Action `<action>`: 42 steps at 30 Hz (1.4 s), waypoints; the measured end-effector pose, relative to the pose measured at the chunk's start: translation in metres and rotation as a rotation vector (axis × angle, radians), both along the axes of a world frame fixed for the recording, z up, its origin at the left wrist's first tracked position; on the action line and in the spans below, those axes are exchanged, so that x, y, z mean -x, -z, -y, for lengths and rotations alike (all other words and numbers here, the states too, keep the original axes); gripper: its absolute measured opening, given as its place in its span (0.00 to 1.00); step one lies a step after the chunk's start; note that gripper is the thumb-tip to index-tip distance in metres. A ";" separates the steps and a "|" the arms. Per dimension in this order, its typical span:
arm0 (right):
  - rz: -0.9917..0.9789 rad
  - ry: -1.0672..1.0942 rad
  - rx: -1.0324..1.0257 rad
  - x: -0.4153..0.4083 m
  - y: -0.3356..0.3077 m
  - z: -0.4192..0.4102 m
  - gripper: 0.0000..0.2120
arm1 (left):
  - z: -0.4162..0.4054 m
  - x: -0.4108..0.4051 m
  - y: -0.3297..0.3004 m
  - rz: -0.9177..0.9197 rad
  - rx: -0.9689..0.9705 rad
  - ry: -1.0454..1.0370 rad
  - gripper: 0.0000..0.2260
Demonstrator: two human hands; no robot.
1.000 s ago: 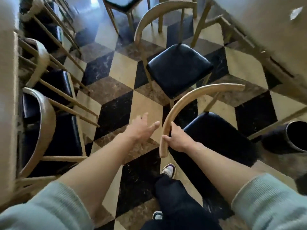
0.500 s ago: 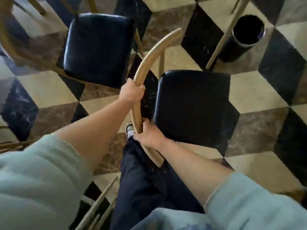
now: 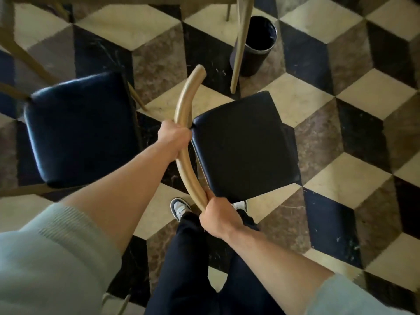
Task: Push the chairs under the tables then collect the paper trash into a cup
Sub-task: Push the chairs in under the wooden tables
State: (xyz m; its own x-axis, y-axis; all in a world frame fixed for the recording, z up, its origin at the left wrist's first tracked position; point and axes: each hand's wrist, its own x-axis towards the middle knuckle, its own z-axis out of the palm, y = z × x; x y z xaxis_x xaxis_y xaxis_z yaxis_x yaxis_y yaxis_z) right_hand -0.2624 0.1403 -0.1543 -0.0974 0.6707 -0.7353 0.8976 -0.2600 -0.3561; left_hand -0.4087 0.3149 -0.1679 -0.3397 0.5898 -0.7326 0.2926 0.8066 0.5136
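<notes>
1. Chair (image 3: 241,146) with the black padded seat is standing on the chequered floor (image 3: 354,123) right in front of the person, short of the table leg (image 3: 238,48) ahead, so it is not yet sitting under a table.
2. Both hands are grasping its curved wooden backrest (image 3: 185,123): the left hand (image 3: 173,138) is curling round the middle of the rail, and the right hand (image 3: 217,218) is clenching the near end. Gripping at two spread points is probably giving control for steering and pushing it forward.
3. Beside it on the left, a second chair (image 3: 79,130) is sitting close, also apart from any table.
4. A black bin (image 3: 256,46) is standing by the table leg, partly behind it.
5. The tabletop is cut off at the upper edge, the chair's legs are hiding beneath its seat, and no paper trash or cup is showing anywhere.
</notes>
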 end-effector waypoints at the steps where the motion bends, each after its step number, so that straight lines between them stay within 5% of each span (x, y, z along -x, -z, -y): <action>1: 0.014 -0.006 -0.007 0.001 0.000 0.002 0.18 | 0.003 0.003 0.001 0.019 0.002 -0.020 0.16; 10: 0.074 -0.244 -0.051 0.025 -0.004 -0.035 0.05 | 0.014 0.075 0.000 0.063 0.009 -0.246 0.16; 17: 0.041 -0.498 -0.087 0.015 -0.007 -0.104 0.19 | 0.002 0.097 0.001 0.143 0.052 -0.527 0.18; 30: 0.056 -0.973 -0.189 -0.046 0.000 -0.304 0.16 | -0.079 0.049 0.000 0.159 0.045 -1.048 0.24; 42: -0.008 -1.014 -0.312 -0.096 0.004 -0.436 0.15 | -0.195 0.000 -0.005 0.204 0.000 -1.120 0.27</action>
